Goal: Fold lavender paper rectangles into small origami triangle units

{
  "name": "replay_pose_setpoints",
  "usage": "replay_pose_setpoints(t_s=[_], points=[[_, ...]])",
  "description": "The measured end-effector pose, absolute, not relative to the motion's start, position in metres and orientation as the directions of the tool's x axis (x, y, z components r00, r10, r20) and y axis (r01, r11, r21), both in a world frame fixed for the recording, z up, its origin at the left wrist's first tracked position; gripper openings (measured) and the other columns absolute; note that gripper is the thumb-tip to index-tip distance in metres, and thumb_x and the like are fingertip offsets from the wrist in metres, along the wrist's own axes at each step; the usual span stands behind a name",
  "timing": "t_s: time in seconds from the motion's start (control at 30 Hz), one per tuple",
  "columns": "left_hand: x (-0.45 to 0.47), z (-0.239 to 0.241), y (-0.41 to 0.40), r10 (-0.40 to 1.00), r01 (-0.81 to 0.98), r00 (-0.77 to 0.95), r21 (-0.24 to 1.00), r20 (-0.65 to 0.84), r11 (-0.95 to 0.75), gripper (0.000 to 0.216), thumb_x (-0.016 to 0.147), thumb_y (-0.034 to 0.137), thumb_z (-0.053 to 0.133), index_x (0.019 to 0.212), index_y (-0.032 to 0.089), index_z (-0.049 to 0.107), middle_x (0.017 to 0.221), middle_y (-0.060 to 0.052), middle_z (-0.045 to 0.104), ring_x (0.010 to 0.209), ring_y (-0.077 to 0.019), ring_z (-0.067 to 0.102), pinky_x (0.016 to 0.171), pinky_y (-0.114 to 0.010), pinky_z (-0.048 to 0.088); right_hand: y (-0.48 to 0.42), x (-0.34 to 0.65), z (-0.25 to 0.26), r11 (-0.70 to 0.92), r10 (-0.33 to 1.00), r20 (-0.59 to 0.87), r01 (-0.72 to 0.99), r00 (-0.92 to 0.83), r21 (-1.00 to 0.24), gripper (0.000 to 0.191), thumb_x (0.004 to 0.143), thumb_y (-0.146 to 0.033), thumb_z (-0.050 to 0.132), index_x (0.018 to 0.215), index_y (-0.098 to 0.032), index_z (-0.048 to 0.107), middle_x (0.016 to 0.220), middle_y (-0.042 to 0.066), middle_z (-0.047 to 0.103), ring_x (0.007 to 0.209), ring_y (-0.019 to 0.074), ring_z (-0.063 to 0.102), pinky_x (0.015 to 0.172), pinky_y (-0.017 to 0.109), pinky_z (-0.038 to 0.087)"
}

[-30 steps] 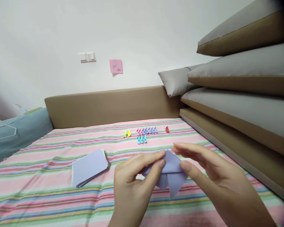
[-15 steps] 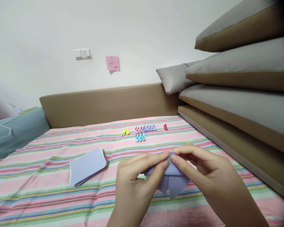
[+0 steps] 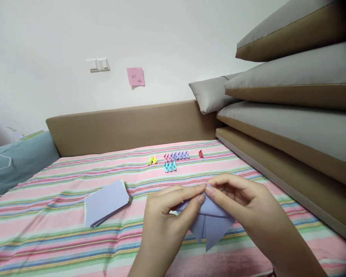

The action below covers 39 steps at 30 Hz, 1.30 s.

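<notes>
Head view: if the clock is centred on the folded purple paper (image 3: 216, 227), which is low in the picture, a little right of the middle, then the left hand (image 3: 168, 211) is at nine o'clock and the right hand (image 3: 242, 204) at three. Both hands are nearly closed, each in a pinch. The left thumb and forefinger grip the paper near its upper corner; the right thumb presses on the same corner, with the right forefinger close to the left fingertip. The paper is held above the striped cloth (image 3: 60, 246), and two pointed flaps hang at six o'clock.

The only writing that I can find is on the pink note (image 3: 135, 77), on the wall at eleven o'clock. Its upper line seems to be "301"; the marks below it are too small to read. Between ten and eleven o'clock, left of the note, is a white wall switch (image 3: 99, 64); I can read no brand on it.

At nine o'clock lies a pile of purple sheets (image 3: 106, 204), its top sheet without letters. At eleven are small folded pieces (image 3: 175, 156) in pink and purple, with three turquoise pieces (image 3: 170, 166) just nearer to the hands. Near twelve is one red piece (image 3: 201, 154). Grey-brown cushions (image 3: 294, 88) are stacked between one and two o'clock.
</notes>
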<state>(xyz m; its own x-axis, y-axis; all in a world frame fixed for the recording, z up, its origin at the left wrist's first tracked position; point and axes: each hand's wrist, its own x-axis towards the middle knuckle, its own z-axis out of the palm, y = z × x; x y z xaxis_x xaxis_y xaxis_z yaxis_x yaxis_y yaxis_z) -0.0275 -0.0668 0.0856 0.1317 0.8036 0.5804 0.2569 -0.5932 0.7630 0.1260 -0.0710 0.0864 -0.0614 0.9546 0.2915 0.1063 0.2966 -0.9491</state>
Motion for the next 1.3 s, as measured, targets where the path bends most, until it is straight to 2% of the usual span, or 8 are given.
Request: replay_pose_setpoints(t_s=[0.37,0.47,0.6,0.77,0.93,1.1,1.23,1.3], points=[[-0.024,0.075,-0.05,0.897,0.093,0.123,0.895,0.424,-0.436,0.015,0.073,0.014,0.07,0.081,0.024,0.078,0.086,-0.003,0.076,0.083,-0.0184,0.071,0.076,-0.023,0.055,-0.05,0.133,0.072,0.193,0.963,0.199,-0.052,-0.184,-0.98,0.016,0.077,-0.037,0.069,0.078,-0.021,0.066,0.073,0.0,0.066,0.068,0.012,0.061,0.058,0.019,0.047],[-0.02,0.073,-0.049,0.921,0.023,0.068,0.922,0.384,-0.386,0.018,0.07,0.016,0.073,0.086,0.023,0.077,0.085,-0.003,0.076,0.082,-0.0177,0.069,0.073,-0.023,0.054,-0.047,0.13,0.069,0.216,0.967,0.225,-0.086,-0.116,-0.973,0.016,0.078,-0.037,0.068,0.075,-0.021,0.066,0.07,-0.001,0.065,0.063,0.0106,0.059,0.055,0.018,0.046],[-0.015,0.069,-0.046,0.964,-0.045,0.03,0.963,0.266,-0.264,0.043,0.064,0.021,0.078,0.106,0.021,0.068,0.079,-0.002,0.071,0.065,-0.013,0.064,0.057,-0.019,0.05,-0.044,0.123,0.064,0.321,0.947,0.315,-0.119,0.069,-0.94,0.015,0.078,-0.035,0.069,0.072,-0.021,0.064,0.069,-0.002,0.062,0.064,0.0097,0.057,0.054,0.016,0.045],[-0.013,0.066,-0.043,0.983,-0.121,0.008,0.976,0.183,-0.181,0.053,0.063,0.024,0.078,0.111,0.019,0.056,0.068,0.0,0.067,0.057,-0.0117,0.059,0.052,-0.02,0.049,-0.043,0.114,0.061,0.379,0.914,0.353,-0.114,0.2,-0.918,0.013,0.078,-0.034,0.069,0.074,-0.022,0.065,0.071,-0.002,0.064,0.066,0.0101,0.059,0.056,0.016,0.046],[-0.015,0.067,-0.042,0.986,-0.217,0.002,0.963,0.164,-0.159,0.047,0.061,0.025,0.08,0.101,0.018,0.058,0.069,-0.001,0.068,0.055,-0.0106,0.059,0.05,-0.019,0.048,-0.044,0.109,0.06,0.426,0.883,0.395,-0.081,0.253,-0.901,0.011,0.079,-0.032,0.068,0.074,-0.022,0.065,0.072,-0.002,0.066,0.069,0.0107,0.062,0.06,0.017,0.049],[-0.018,0.066,-0.04,0.984,-0.207,0.091,0.969,0.156,-0.135,0.021,0.071,0.031,0.074,0.078,0.013,0.067,0.057,0.001,0.058,0.047,-0.0051,0.049,0.044,-0.014,0.037,-0.041,0.11,0.06,0.422,0.879,0.391,-0.066,0.274,-0.904,0.012,0.077,-0.033,0.069,0.074,-0.022,0.065,0.072,-0.001,0.066,0.069,0.0118,0.062,0.06,0.018,0.049],[-0.019,0.064,-0.039,0.981,-0.22,0.115,0.967,0.154,-0.126,0.02,0.074,0.032,0.071,0.076,0.013,0.065,0.058,0.002,0.055,0.049,-0.0054,0.045,0.045,-0.015,0.033,-0.041,0.112,0.059,0.409,0.887,0.375,-0.083,0.268,-0.909,0.013,0.077,-0.034,0.07,0.075,-0.022,0.066,0.072,-0.001,0.066,0.067,0.012,0.061,0.057,0.018,0.048],[-0.02,0.062,-0.038,0.979,-0.207,0.102,0.966,0.176,-0.152,0.026,0.077,0.035,0.067,0.065,0.014,0.058,0.054,0.003,0.047,0.048,-0.0056,0.04,0.044,-0.017,0.029,-0.041,0.113,0.059,0.408,0.888,0.374,-0.086,0.268,-0.909,0.013,0.077,-0.034,0.07,0.075,-0.022,0.066,0.072,-0.001,0.066,0.066,0.0116,0.061,0.056,0.018,0.048]])
